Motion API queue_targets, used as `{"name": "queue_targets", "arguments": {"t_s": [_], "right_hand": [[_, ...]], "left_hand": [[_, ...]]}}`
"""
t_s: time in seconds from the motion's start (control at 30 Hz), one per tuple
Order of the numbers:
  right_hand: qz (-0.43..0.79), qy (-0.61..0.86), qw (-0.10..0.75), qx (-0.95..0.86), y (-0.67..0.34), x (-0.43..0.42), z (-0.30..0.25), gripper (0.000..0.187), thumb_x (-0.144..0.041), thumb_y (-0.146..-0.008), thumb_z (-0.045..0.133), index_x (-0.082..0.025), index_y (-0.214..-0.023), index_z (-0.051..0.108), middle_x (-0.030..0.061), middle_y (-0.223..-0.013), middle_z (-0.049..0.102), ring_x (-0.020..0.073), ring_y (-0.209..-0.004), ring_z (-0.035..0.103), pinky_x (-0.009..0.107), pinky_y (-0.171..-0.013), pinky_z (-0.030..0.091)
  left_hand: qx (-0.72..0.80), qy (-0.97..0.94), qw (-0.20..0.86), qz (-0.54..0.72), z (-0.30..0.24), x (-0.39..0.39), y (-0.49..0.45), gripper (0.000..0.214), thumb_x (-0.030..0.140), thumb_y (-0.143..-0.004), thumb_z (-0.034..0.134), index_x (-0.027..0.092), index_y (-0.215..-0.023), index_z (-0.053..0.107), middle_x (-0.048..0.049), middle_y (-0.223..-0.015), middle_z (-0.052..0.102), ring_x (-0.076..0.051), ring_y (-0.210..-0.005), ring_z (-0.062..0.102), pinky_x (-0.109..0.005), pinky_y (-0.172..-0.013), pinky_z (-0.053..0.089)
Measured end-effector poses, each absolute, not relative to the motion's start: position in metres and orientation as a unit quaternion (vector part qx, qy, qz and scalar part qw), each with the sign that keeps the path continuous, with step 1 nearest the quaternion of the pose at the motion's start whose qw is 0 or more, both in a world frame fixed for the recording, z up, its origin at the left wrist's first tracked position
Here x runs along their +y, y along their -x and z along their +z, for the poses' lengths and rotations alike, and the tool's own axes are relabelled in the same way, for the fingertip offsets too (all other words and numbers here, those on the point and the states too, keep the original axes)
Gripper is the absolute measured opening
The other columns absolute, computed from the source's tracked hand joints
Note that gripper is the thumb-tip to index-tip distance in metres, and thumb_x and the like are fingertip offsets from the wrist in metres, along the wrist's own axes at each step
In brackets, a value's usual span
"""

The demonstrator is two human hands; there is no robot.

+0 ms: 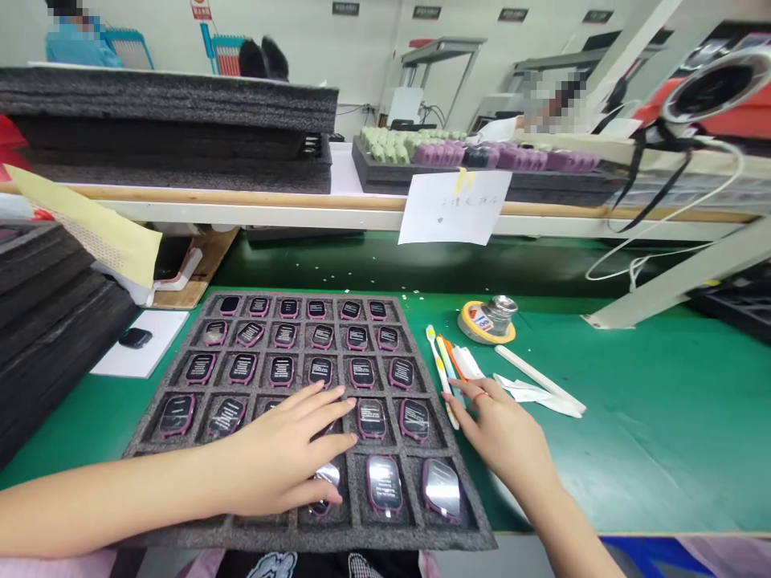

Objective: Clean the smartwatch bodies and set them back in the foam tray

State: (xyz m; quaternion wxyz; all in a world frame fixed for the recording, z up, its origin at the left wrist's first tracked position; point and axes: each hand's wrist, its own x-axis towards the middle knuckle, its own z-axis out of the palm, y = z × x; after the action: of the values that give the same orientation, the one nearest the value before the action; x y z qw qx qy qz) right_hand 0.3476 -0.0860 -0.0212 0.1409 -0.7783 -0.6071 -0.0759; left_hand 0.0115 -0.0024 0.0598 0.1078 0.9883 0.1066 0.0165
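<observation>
Fingers spread and apart, the left grip (289, 445) lies palm down over the near left part of a grey foam tray (361, 539), its thumb at a purple-rimmed watch (327, 478) in the nearest row; whether it touches that watch or only covers part of it, I cannot tell. The right grip (499, 425) reaches in at the tray's right side, fingers bent over a white and yellow toothbrush (441, 371); I cannot tell whether they are closed on it. The tray rests on a green worktop (662, 417), marked off in 5 rows of 6 compartments. Each of the 3 far rows carries 6 watches, many with lines of text on their screens; in the nearest row 3 watches show, and the left hand and forearm hide the rest of it. Next to the toothbrush lie an orange stick (453, 357) and some white wipes (470, 363), with a white rod (539, 377) farther right. Beyond them a roll of yellow tape (468, 323) sits with a metal-topped bottle (502, 309). Left of the tray, 1 dark watch (135, 337) lies on a white sheet (136, 361), beside a stack of black foam trays (54, 329).
</observation>
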Motion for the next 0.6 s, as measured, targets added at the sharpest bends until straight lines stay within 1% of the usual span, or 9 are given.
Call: {"name": "queue_targets", "arguments": {"t_s": [0.13,0.23,0.3,0.37,0.43,0.5,0.6], "right_hand": [[-0.071,0.796,0.111,-0.591,-0.359,-0.073,-0.012,0.037,-0.033,-0.1,0.04,-0.017,-0.11,0.072,0.0099,-0.099,0.073,0.022,-0.073,0.071,0.031,-0.057,0.049],[-0.065,0.797,0.094,-0.593,-0.363,-0.067,-0.01,0.037,-0.039,-0.099,0.046,-0.017,-0.118,0.068,0.0105,-0.106,0.071,0.0195,-0.071,0.069,0.03,-0.056,0.048],[-0.055,0.796,0.078,-0.598,-0.364,-0.062,-0.01,0.035,-0.038,-0.101,0.048,-0.017,-0.122,0.066,0.0095,-0.106,0.07,0.0173,-0.072,0.068,0.029,-0.06,0.05],[-0.043,0.801,0.056,-0.594,-0.366,-0.057,-0.012,0.028,-0.033,-0.102,0.05,-0.016,-0.116,0.066,0.0066,-0.102,0.07,0.0148,-0.075,0.068,0.029,-0.067,0.054],[-0.034,0.812,0.029,-0.582,-0.371,-0.051,-0.013,0.022,-0.032,-0.101,0.055,-0.015,-0.11,0.066,0.0042,-0.099,0.07,0.0137,-0.078,0.067,0.031,-0.072,0.056],[-0.029,0.821,0.002,-0.57,-0.377,-0.045,-0.013,0.023,-0.034,-0.099,0.06,-0.015,-0.109,0.065,0.0038,-0.101,0.069,0.0142,-0.081,0.067,0.033,-0.074,0.058],[-0.021,0.831,-0.037,-0.555,-0.386,-0.034,-0.008,0.024,-0.035,-0.098,0.062,-0.014,-0.109,0.065,0.0042,-0.101,0.069,0.0152,-0.084,0.068,0.034,-0.076,0.059]], "left_hand": [[0.113,-0.988,0.104,0.013,0.062,0.009,-0.021,0.055,0.045,-0.094,0.063,0.015,-0.139,0.057,-0.0214,-0.156,0.043,-0.04,-0.147,0.035,-0.062,-0.118,0.035],[0.117,-0.985,0.122,0.03,0.061,0.014,-0.024,0.054,0.044,-0.092,0.065,0.016,-0.137,0.058,-0.0208,-0.155,0.044,-0.039,-0.147,0.036,-0.061,-0.119,0.033],[0.116,-0.984,0.129,0.037,0.06,0.016,-0.027,0.053,0.044,-0.092,0.066,0.016,-0.136,0.059,-0.021,-0.154,0.045,-0.039,-0.147,0.036,-0.061,-0.12,0.032],[0.113,-0.985,0.128,0.031,0.059,0.019,-0.029,0.052,0.044,-0.092,0.066,0.016,-0.135,0.06,-0.0214,-0.154,0.045,-0.039,-0.147,0.037,-0.062,-0.119,0.033],[0.112,-0.985,0.129,0.03,0.058,0.022,-0.031,0.051,0.044,-0.092,0.065,0.016,-0.135,0.061,-0.0218,-0.153,0.046,-0.039,-0.146,0.038,-0.062,-0.118,0.033],[0.112,-0.984,0.136,0.04,0.056,0.027,-0.033,0.049,0.044,-0.093,0.065,0.017,-0.134,0.061,-0.0211,-0.153,0.046,-0.038,-0.147,0.038,-0.062,-0.119,0.032],[0.114,-0.981,0.145,0.053,0.054,0.038,-0.037,0.046,0.044,-0.094,0.063,0.019,-0.132,0.063,-0.0188,-0.153,0.048,-0.037,-0.146,0.039,-0.061,-0.119,0.032]]}}
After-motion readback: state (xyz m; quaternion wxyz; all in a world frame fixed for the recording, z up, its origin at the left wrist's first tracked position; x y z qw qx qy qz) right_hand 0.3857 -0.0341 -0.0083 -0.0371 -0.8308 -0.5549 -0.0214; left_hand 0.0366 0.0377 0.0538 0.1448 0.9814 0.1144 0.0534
